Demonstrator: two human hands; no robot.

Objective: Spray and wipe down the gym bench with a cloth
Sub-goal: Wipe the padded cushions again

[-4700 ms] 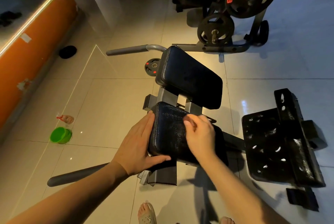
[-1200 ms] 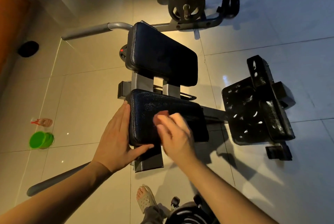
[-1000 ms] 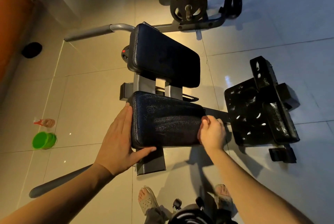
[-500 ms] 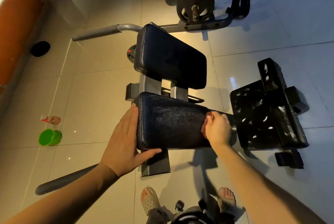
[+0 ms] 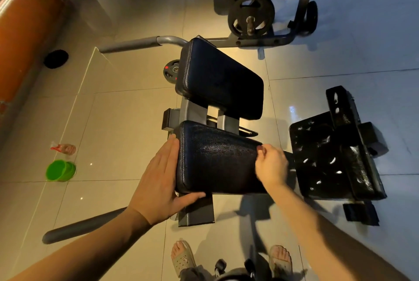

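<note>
Two hands on the gym bench, my spotter says over the link. Why set like that?

Me: The left hand (image 5: 158, 181) lies flat, fingers straight, against the left side of the seat pad (image 5: 217, 160), thumb along its near edge. I read that as bracing, so the pad doesn't rock under the wiping. The right hand (image 5: 271, 167) is at the pad's right end, fingers curled and bunched on the cloth (image 5: 259, 148) (only a reddish sliver shows at the fingertips, and the hand is blurred).

Spotter: And the spray?

Me: One small clear bottle (image 5: 64, 148) with a red top lies on the floor (image 5: 124, 133), well off to the left, just beside one green tub (image 5: 60, 170). I take it for the sprayer, set down to free both hands. I can't make out a trigger from here.

Spotter: Count the rest.

Me: Two pads: the seat pad, and the back pad (image 5: 220, 79) beyond it. The seat pad glints, damp I'd judge; the back pad looks duller, so probably not yet wiped. Two grey handle bars (image 5: 136, 44), both out to the left. One black footplate (image 5: 328, 156) on the right. Three weight plates (image 5: 250, 14): two on the rack (image 5: 301, 9), one on the floor behind the back pad. Two sandalled feet (image 5: 182, 255) at the bottom edge.
</note>
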